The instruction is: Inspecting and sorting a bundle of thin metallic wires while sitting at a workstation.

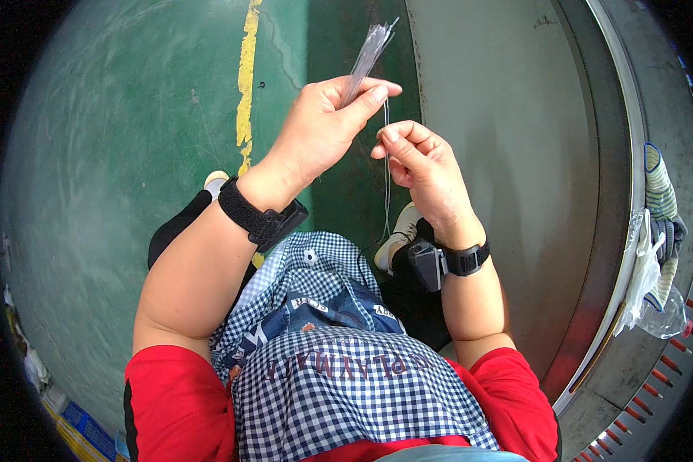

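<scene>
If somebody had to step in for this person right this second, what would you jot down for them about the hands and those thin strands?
Left hand: pinched shut on a bundle of thin, pale, wire-like strands that fans upward past the fingers.
Right hand: thumb and forefinger pinch one single fine strand, which hangs down toward the blue-and-white checked apron.
Done: one strand appears drawn apart from the bundle.
Left: the rest of the bundle is in the left hand, seemingly unseparated.
Nearby: green floor with a yellow painted line; striped cloth gloves on the right-hand ledge.

Both forearms raised — L hand (321, 127) pinched shut; R hand (420, 165) fingers curled, thumb-forefinger pinch.
</scene>
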Demonstrator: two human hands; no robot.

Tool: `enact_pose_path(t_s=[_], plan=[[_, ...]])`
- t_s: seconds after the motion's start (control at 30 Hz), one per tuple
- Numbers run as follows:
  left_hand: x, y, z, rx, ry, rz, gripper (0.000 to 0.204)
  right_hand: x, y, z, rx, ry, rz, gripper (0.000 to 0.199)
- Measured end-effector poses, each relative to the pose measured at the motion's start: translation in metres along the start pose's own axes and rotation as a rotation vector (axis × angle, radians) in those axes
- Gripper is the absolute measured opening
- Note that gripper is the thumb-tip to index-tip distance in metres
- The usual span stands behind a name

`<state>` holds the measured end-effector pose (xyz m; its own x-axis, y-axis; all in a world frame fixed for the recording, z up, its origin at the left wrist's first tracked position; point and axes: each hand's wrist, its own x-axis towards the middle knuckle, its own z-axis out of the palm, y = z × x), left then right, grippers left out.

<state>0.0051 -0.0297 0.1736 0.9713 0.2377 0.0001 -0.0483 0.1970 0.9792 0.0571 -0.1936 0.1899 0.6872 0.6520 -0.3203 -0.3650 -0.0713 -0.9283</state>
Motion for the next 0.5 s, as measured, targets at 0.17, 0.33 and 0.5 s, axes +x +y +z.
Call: enact_pose_path(t_s=[0.17, 0.33, 0.5], plan=[[-0.0008, 0.0037, -0.0009, -0.012, 0.021, -0.001, 0.023, 0.0007, 0.0018, -0.0035, 0.033, -0.010, -0.005, 0.015], [0.0006, -0.0038, -0.0016, 0.050, 0.007, 0.065, 0.021, 0.0015, 0.0020, -0.0045, 0.087, -0.012, -0.004, 0.016], [-0.0008, -0.0006, -0.0003, 0.040, 0.046, 0.070, 0.020, 0.0007, 0.0010, -0.0039, 0.134, -0.034, 0.035, 0.016]])
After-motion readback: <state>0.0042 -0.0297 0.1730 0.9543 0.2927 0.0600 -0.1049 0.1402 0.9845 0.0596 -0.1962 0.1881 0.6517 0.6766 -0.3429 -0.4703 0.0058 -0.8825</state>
